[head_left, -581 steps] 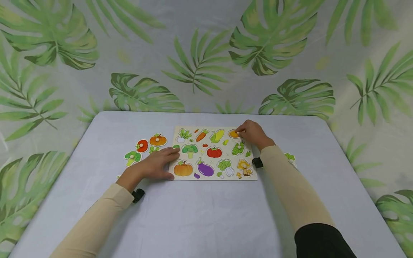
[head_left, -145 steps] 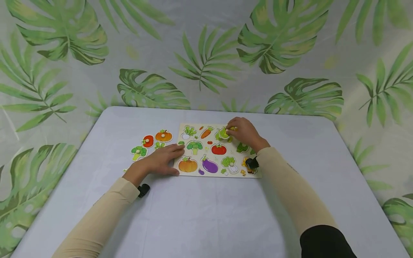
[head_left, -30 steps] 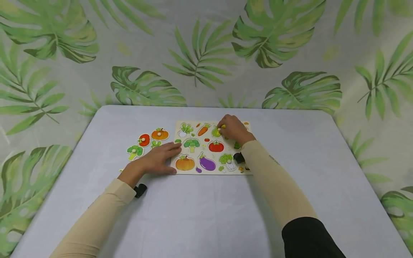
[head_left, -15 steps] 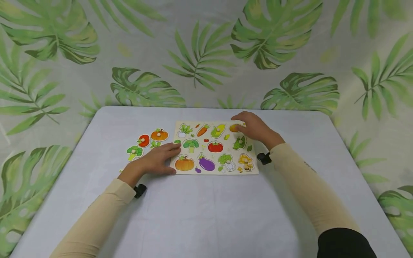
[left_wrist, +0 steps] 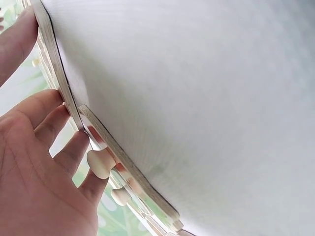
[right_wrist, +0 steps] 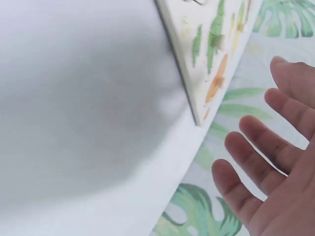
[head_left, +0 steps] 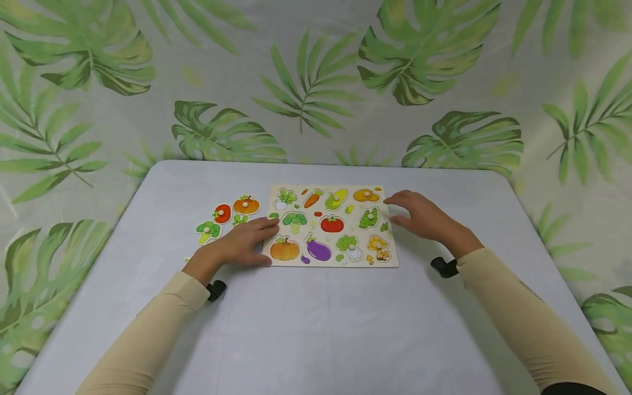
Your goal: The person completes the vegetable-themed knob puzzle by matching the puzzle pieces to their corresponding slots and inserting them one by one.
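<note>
A wooden peg puzzle board (head_left: 355,230) printed with vegetables lies on the table. My left hand (head_left: 247,241) rests with spread fingers on its left edge; the left wrist view shows fingertips against that edge. My right hand (head_left: 424,216) is just off the board's right edge, fingers loosely extended and holding nothing. Knobbed pieces sit in the board's right part: a corn piece (head_left: 336,199), an orange-brown piece (head_left: 366,195), a leafy green piece (head_left: 368,218), a bok choy piece (head_left: 349,248) and a mushroom piece (head_left: 379,248).
Loose knobbed pieces lie left of the board: a pumpkin piece (head_left: 246,205), a tomato piece (head_left: 222,213), a broccoli piece (head_left: 208,231) and a green piece (head_left: 240,219), with the left hand partly hiding others. A leaf-patterned cloth (head_left: 316,82) hangs behind the table.
The right hand has let go of the corn piece, now lying in the board, and moved right off the board. A loose piece seen earliest on the right is gone. The left hand stayed.
</note>
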Tool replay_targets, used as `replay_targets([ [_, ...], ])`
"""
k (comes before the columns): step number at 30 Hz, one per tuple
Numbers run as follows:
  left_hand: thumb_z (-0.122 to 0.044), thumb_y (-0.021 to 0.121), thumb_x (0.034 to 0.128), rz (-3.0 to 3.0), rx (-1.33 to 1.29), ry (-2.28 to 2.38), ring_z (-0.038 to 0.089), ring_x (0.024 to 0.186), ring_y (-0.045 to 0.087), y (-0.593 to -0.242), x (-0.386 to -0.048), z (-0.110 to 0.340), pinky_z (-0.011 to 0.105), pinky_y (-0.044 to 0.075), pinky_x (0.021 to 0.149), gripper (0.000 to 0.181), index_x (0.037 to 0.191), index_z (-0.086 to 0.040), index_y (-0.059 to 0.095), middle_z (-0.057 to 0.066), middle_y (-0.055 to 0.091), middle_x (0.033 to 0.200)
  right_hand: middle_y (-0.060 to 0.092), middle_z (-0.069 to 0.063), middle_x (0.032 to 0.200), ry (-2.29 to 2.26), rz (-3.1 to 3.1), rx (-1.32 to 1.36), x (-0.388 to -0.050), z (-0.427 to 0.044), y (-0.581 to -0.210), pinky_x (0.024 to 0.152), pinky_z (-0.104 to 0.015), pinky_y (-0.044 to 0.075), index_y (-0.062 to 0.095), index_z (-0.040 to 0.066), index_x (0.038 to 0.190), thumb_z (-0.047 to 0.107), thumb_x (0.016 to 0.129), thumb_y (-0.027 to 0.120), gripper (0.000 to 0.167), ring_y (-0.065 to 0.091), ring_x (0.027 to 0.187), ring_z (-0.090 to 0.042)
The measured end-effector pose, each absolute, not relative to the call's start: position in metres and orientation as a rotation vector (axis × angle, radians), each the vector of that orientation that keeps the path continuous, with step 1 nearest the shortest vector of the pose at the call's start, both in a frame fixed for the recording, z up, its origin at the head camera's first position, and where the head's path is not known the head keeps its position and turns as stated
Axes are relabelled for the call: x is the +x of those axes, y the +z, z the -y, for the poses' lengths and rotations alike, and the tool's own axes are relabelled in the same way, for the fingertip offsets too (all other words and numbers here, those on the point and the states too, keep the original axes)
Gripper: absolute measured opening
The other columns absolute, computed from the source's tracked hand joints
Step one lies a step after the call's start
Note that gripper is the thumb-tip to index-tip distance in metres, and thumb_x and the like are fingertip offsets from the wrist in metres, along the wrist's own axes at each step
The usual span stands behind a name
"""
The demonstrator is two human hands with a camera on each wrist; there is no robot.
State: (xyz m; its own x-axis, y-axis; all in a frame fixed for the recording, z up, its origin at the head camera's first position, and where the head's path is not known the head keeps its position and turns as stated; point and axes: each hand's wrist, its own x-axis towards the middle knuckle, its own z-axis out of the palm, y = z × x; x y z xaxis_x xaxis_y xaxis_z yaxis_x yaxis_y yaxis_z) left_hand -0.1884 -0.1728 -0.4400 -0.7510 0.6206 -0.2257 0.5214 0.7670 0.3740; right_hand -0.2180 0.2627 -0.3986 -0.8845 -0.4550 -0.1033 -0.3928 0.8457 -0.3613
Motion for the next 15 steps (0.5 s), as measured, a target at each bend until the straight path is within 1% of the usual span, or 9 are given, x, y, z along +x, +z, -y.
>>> replay_targets([
  [3,-0.041,0.074,0.0857,-2.631,0.875,0.403,0.034,0.153,0.023,-0.44,-0.189,0.173,0.059,0.024,0.122,0.083,0.154,-0.012,0.037,0.005,0.027,0.165,0.05,-0.022,0.144,-0.499,-2.812,-0.636,-0.21,-0.268,-0.405,0.112,-0.061,0.038,0.053,0.004,0.141,0.019,0.094,0.068,0.052,0.044,0.136,-0.042],
  [8,-0.04,0.075,0.0854,-2.631,0.867,0.404,0.034,0.153,0.024,-0.438,-0.188,0.172,0.059,0.024,0.122,0.083,0.154,-0.012,0.037,0.006,0.027,0.165,0.049,-0.024,0.145,-0.51,-2.768,-0.655,-0.202,-0.273,-0.415,0.111,-0.061,0.038,0.05,0.003,0.143,0.023,0.088,0.074,0.063,0.044,0.136,-0.043],
  [15,-0.041,0.075,0.0856,-2.625,0.852,0.386,0.034,0.153,0.023,-0.437,-0.19,0.171,0.058,0.024,0.122,0.083,0.154,-0.013,0.037,0.005,0.026,0.165,0.048,-0.026,0.146,-0.473,-2.781,-0.705,-0.201,-0.27,-0.42,0.111,-0.064,0.036,0.05,0.003,0.143,0.028,0.087,0.076,0.066,0.042,0.134,-0.047],
])
